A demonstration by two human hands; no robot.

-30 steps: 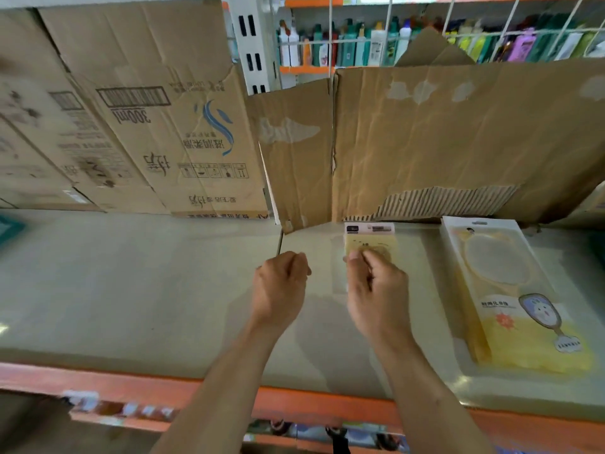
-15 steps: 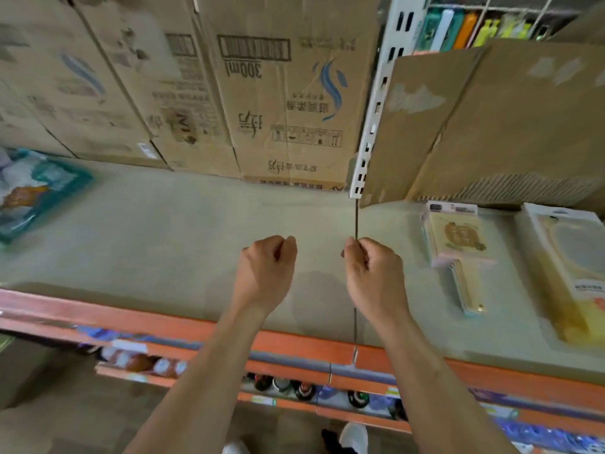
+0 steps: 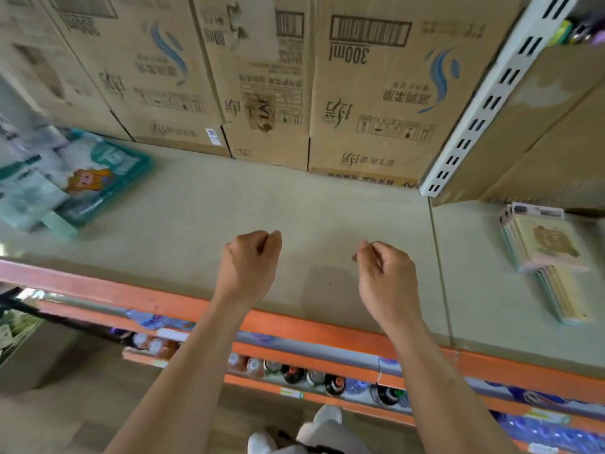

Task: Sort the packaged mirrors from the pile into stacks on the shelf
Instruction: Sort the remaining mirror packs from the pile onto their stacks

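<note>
A pile of packaged mirrors (image 3: 75, 178) in teal and white wrappers lies at the far left of the shelf (image 3: 314, 204). At the right sits a neat stack of small handled mirrors (image 3: 543, 253) in cream and pink packs. My left hand (image 3: 252, 260) hovers over the middle of the shelf, fingers curled into a loose fist, holding nothing. My right hand (image 3: 383, 273) hangs beside it, also curled and without anything in it. Both hands are well apart from the pile and from the stack.
Large cardboard boxes (image 3: 262, 77) line the back of the shelf. A white slotted upright (image 3: 481, 103) stands at the back right. The orange shelf edge (image 3: 163, 298) runs below my wrists, with bottles (image 3: 314, 378) on the lower shelf.
My right hand let go of the small mirror pack, now resting on its stack at the right. Both hands drew back and shifted left; the view swung left, revealing the pile.
</note>
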